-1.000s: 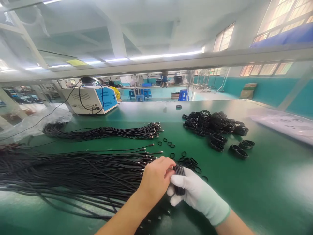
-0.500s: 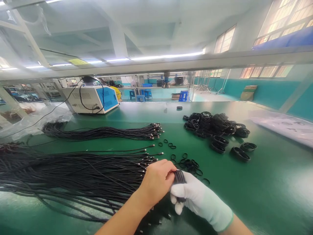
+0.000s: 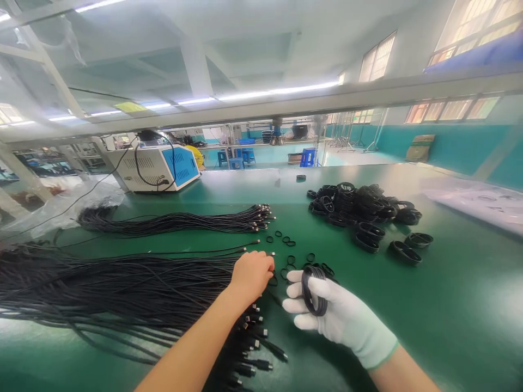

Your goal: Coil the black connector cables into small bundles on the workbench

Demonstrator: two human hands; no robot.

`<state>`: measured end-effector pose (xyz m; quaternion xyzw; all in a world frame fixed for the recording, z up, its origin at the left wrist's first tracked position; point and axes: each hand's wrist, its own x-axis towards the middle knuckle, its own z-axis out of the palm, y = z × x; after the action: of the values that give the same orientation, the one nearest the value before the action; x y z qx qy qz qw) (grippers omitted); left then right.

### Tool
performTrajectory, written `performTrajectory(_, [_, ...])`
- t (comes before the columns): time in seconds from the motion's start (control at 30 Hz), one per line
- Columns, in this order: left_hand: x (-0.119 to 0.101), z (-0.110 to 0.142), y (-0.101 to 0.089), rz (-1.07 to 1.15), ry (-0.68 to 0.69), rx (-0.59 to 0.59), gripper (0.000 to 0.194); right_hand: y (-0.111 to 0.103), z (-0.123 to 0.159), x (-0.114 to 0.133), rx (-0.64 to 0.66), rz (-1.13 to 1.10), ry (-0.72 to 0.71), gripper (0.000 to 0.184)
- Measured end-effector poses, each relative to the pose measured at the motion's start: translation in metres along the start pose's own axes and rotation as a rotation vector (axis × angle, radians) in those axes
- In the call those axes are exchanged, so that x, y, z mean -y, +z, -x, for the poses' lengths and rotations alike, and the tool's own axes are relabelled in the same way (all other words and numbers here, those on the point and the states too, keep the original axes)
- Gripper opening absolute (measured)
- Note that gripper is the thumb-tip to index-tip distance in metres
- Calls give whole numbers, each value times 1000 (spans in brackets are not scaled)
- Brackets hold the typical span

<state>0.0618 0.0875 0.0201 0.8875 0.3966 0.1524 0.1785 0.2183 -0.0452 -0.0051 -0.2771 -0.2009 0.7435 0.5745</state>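
Observation:
A coiled black cable [image 3: 307,294] sits in my white-gloved right hand [image 3: 347,313], with the thumb on the coil and the other fingers behind it. To its left, my bare left hand [image 3: 251,275] is closed in a pinch at a small black band [image 3: 273,280], partly hidden by the fingertips. More small black bands [image 3: 291,260] lie loose just past both hands, some behind the glove. Under my left forearm stretches a thick bundle of straight black cables [image 3: 122,288], their metal-tipped connectors [image 3: 257,344] pointing right.
A second bundle of black cables [image 3: 183,222] lies farther back. At the right rises a pile of coiled cables [image 3: 359,204], with single coils [image 3: 404,252] nearer me. A white-and-blue machine [image 3: 159,169] stands at the back left of the green table [image 3: 461,305]; plastic sheeting [image 3: 482,201] lies right.
My hands have moved apart. The left went up and left, away from the coil, to a small band. My right hand has turned, showing the coil's open loop.

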Motion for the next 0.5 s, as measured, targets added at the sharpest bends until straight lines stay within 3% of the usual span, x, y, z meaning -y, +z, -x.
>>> performTrajectory(0.13, [-3, -1, 6, 59, -12, 6, 14, 2, -1, -3, 30, 15, -13, 36])
performTrajectory(0.2, [-6, 3, -2, 138, -33, 13, 12, 4, -4, -4, -44, 54, -56, 36])
performTrajectory(0.33, [-21, 21, -10, 352, -32, 124, 19, 13, -12, -7, -316, 213, -218, 46])
performTrajectory(0.43, [-33, 35, -2, 606, -60, 193, 21, 18, -19, -13, -338, 281, -288, 54])
performTrajectory(0.5, [-34, 38, 3, 650, -84, 177, 21, 21, -21, -16, -355, 321, -326, 56])
